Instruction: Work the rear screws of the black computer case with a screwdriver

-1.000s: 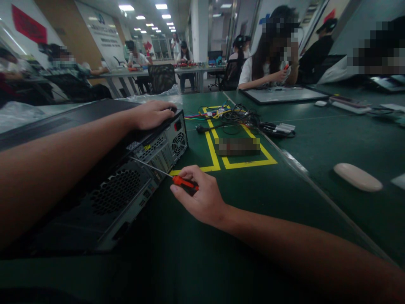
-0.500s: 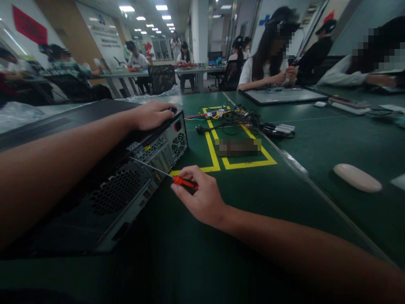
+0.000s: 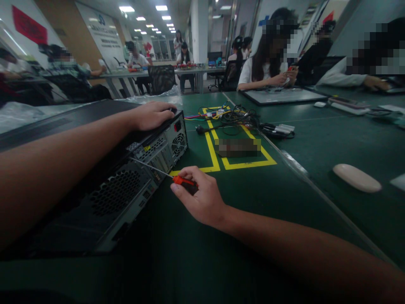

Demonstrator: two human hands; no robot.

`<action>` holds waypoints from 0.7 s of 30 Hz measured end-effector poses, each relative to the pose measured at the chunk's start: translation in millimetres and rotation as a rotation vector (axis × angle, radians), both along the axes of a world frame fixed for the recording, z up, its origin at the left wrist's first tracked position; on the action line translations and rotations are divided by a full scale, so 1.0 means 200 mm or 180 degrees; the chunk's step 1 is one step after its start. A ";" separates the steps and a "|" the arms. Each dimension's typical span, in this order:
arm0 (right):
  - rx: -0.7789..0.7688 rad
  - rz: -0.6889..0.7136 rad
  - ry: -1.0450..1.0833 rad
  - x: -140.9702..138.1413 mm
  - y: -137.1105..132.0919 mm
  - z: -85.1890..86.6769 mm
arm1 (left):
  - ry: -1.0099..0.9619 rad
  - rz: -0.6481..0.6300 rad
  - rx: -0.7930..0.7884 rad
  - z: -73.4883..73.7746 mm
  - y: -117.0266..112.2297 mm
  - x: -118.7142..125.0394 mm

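A black computer case (image 3: 115, 192) lies on the green table at the left, its rear panel with vents, slots and ports turned toward the right. My left hand (image 3: 154, 115) rests flat on top of the case near its far rear corner, fingers stretched out and holding nothing. In front of the rear panel, my right hand (image 3: 202, 196) is closed round the red and black handle of a screwdriver (image 3: 183, 182). The long thin shaft slants up and left, its tip at the panel's upper edge. Whether the tip sits in a screw is too small to tell.
Tangled cables (image 3: 237, 116) lie beyond the case by yellow tape (image 3: 249, 163) marked on the table. A beige oval object (image 3: 357, 177) sits at the right. Across the table a person (image 3: 268, 63) works over a flat dark panel (image 3: 284, 96). Plastic wrap (image 3: 158, 96) lies behind the case.
My hands, the screwdriver and the case keep practically the same places. Across the table, the person at far right has shifted a hand slightly.
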State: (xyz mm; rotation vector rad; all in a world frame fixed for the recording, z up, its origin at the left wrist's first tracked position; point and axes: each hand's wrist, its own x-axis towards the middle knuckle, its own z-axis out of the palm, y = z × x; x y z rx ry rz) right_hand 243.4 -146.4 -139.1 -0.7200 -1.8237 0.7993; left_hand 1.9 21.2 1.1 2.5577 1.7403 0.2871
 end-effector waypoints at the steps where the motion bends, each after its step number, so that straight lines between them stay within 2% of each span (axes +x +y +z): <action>1: -0.0002 -0.0008 0.0000 0.00 0.00 0.00 | 0.0006 -0.0001 -0.0011 0.00 0.00 0.00; 21: -0.0017 0.0112 0.0124 -0.01 0.01 -0.03 | 0.0001 -0.0026 -0.0121 0.02 -0.03 0.02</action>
